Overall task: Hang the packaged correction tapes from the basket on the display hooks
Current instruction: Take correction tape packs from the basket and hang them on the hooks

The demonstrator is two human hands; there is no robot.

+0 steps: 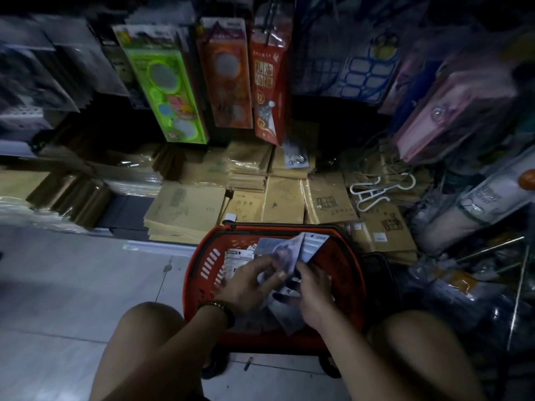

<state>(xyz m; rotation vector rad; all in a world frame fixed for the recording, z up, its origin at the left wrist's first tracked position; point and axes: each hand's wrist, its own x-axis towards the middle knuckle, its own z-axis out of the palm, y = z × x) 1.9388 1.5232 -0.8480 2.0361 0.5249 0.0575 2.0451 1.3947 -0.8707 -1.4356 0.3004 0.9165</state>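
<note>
Gripped in both hands, a fanned bundle of packaged correction tapes (292,250) is held just above the open basket (197,264). The left hand (252,285) is curled over the bundle's left side, with the thumb pressed on the front card. The right hand (314,293) is closed round the lower right edge. The print on the cards is blurred and cannot be read.

A pale tiled floor (66,285) fills the lower left of the view. Behind it, a low shelf is covered with stacks of brown exercise books (185,209), some wrapped in clear film. The red basket is set on the floor in front of these stacks, between the person's bare left knee (150,319) and right knee (419,325). More flat packs (236,257) are seen lying inside it, towards its far left corner.

Above the books, three long packages are hung side by side: a green pack (165,82), an orange pack (228,70) and a red pack (269,82). Pink packages (443,117) are hung at a tilt on the right. Below these, thin metal rods (492,249) are seen jutting out (whether they are display hooks cannot be told).

White plastic hangers (376,192) are left lying on the books at the right. A dark beaded bracelet (220,306) is worn on the left wrist. A small dark object (248,363) is seen on the floor just in front of the basket.
</note>
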